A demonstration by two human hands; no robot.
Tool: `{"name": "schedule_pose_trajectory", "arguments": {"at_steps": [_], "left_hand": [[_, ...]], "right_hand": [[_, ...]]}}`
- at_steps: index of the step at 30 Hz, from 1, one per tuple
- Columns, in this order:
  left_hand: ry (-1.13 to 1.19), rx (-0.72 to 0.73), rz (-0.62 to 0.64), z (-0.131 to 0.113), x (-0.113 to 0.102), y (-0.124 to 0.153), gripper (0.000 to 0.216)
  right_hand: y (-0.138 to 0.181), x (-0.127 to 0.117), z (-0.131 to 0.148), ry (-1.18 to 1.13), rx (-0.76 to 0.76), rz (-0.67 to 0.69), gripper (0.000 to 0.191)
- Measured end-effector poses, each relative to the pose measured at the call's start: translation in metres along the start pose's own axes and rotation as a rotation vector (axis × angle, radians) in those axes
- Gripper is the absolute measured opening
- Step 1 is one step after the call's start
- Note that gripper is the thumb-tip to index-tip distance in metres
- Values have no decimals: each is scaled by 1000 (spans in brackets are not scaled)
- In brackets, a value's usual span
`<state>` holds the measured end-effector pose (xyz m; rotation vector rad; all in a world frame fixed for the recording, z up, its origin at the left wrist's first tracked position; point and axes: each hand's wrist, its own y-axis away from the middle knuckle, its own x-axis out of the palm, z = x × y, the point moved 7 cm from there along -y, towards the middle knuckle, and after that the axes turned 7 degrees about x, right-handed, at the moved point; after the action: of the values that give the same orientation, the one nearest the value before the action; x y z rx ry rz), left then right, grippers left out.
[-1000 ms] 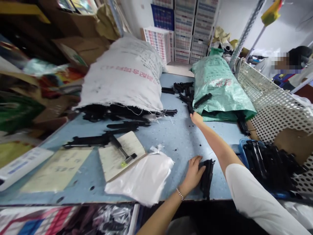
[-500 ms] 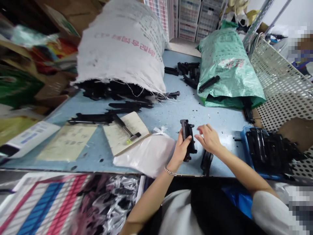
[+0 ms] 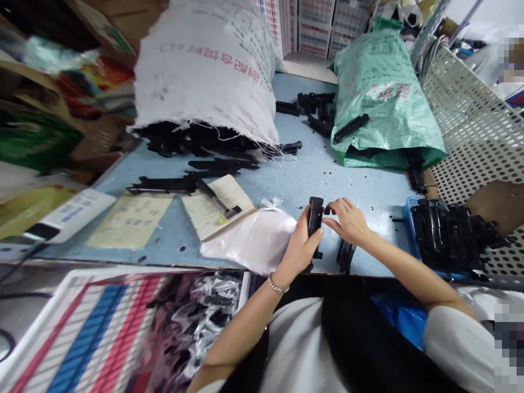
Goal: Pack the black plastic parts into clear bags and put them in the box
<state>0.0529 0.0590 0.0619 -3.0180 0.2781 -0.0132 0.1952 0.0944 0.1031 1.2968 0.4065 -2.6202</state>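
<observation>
My left hand is wrapped round a long black plastic part, held upright above the front of the blue table. On the part's right side, my right hand has its fingers and thumb curled in close. A small dark piece shows at its fingertips; whether it is loose or belongs to the part, I cannot tell. Below my right hand another black part lies at the table's front edge. To the left of my left hand rests a white plastic bag, tied at the top.
A white woven sack and a green sack spill black parts at the back. On the right, a blue basket is full of black parts. A screwdriver-like tool lies on a notebook. Perforated white panel at right.
The part in my left hand has turned slightly. My right hand has come in from a small gap to the part's side. The whole view has shifted a little.
</observation>
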Motion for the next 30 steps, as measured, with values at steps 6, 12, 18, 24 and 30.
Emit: {"name": "schedule_pose_trajectory", "arguments": {"at_steps": [6,12,18,24,30], "left_hand": [[-57,26,132,-12,9,7,65],[-143,75,104,-10,5,10,68],[-26,-103,161,-3,0,12,68],[-59,-17,191,-11,10,19,64],[-130,73,133,-4,4,17,63]], "right_hand": [[0,-16,14,283,-326,83,49],[7,7,-6,-183,176,228,64],[11,-21,27,541,-397,74,32],[15,-13,22,473,-412,112,43],[18,10,-4,-240,241,355,55]]}}
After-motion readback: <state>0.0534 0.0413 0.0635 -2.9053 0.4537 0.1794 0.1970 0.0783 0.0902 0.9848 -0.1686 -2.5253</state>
